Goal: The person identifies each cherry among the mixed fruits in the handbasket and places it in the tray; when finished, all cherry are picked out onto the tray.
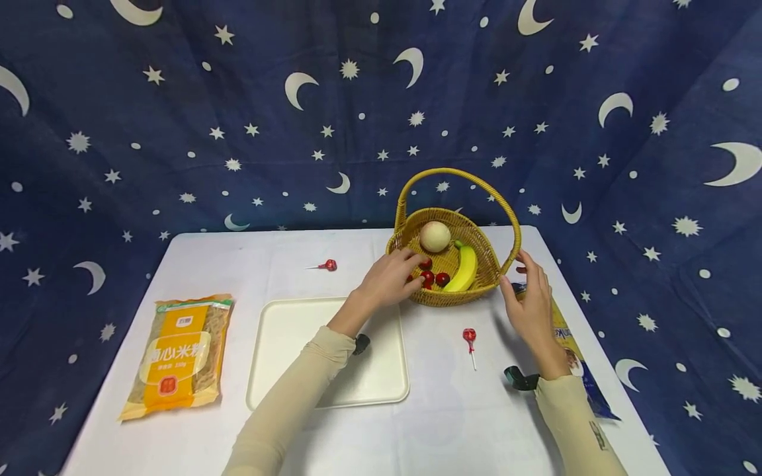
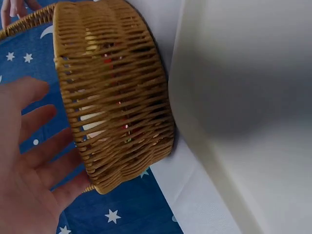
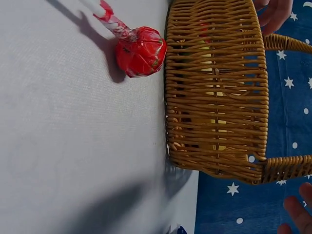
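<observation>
A yellow wicker basket (image 1: 443,299) with a tall arched handle stands at the back of the table. Inside it lie a peach (image 1: 435,237), a banana (image 1: 465,270) and several dark red cherries (image 1: 442,279). My left hand (image 1: 385,277) reaches over the basket's left rim, its fingertips close over the cherries. The left wrist view has its fingers (image 2: 48,146) spread beside the wicker wall, gripping nothing. My right hand (image 1: 532,305) is beside the handle's right foot, fingers loosely bent. At the edge of the right wrist view its fingers (image 3: 298,214) appear apart from the handle.
A red lollipop (image 1: 469,336) lies in front of the basket, another lollipop (image 1: 329,265) to its left. A cream tray (image 1: 297,357) sits at centre left, a bag of rice noodles (image 1: 178,357) farther left. Under my right arm is a blue and yellow packet (image 1: 573,354).
</observation>
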Demonstrator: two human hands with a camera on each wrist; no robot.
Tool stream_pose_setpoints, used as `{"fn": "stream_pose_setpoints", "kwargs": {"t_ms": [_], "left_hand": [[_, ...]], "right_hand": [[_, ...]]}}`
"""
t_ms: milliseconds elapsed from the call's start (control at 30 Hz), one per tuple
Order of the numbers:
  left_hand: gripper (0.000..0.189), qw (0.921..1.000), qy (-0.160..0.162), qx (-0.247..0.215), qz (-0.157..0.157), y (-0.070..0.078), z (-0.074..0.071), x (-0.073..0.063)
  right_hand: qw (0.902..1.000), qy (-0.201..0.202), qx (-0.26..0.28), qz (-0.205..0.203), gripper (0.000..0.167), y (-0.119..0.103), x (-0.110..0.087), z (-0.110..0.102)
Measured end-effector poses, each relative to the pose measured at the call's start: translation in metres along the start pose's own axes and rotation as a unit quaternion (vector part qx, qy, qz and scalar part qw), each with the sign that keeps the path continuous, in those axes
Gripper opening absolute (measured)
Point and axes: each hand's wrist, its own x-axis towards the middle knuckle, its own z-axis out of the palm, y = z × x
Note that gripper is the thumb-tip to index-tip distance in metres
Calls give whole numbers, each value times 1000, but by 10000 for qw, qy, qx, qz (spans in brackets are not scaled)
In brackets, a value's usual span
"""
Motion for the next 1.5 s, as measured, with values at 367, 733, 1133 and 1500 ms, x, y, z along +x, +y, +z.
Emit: {"fn": "stream_pose_setpoints", "kwargs": {"t_ms": [367,733,1133,1500], "left_hand": [[39,9968,-671,-179,-400,-2,-1,20],[33,9893,-1198,-283,-782,-1,6,36],[5,9733,-1876,443,-1249,5,6,54],[6,9704,-1977,383,-1337,5,10,61]], "right_hand": [[9999,148,32,83,59,5,5,6],[9996,220,-86,140,55,4,8,6],[9996,198,-131,155,55,8,8,9],[9997,207,-52,149,55,12,9,9]]}}
